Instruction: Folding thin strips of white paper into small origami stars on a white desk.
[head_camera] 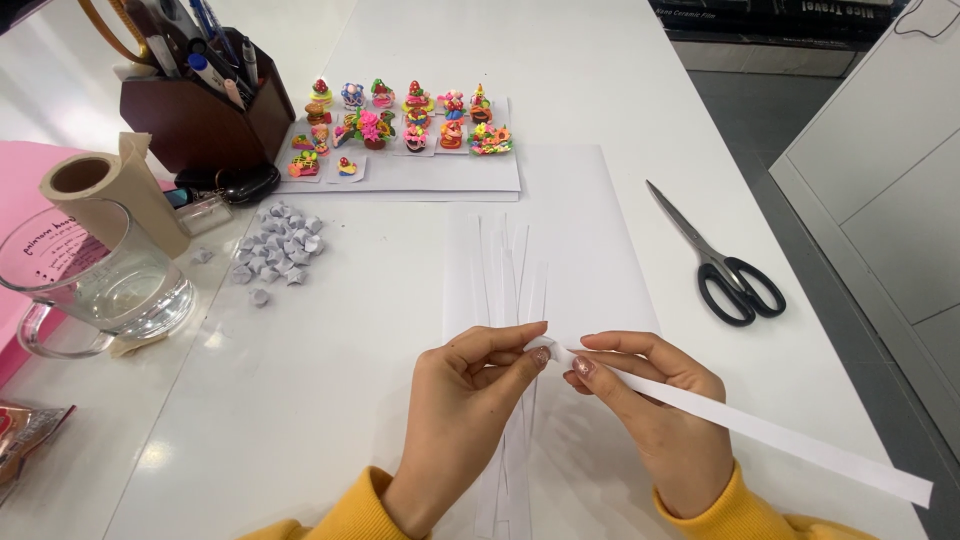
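I am watching both hands working at the near middle of the white bench: the left hand (470, 400) is pinching a small folded knot of white paper (541, 350) between thumb and fingertips, while the right hand (660, 400) is pinching the long white paper strip (780, 435) just beside that knot, the free end trailing off to the right over the bench (300, 400) edge. I am reading this as the wrapping stage of folding a little paper star, like the pile of finished stars (277, 245) lying near the glass mug (95, 280). The next wrap is calling for a snug, flat turn round the knot. More cut strips (505, 270) are lying beneath the hands, and scissors (722, 262) well apart to the right.
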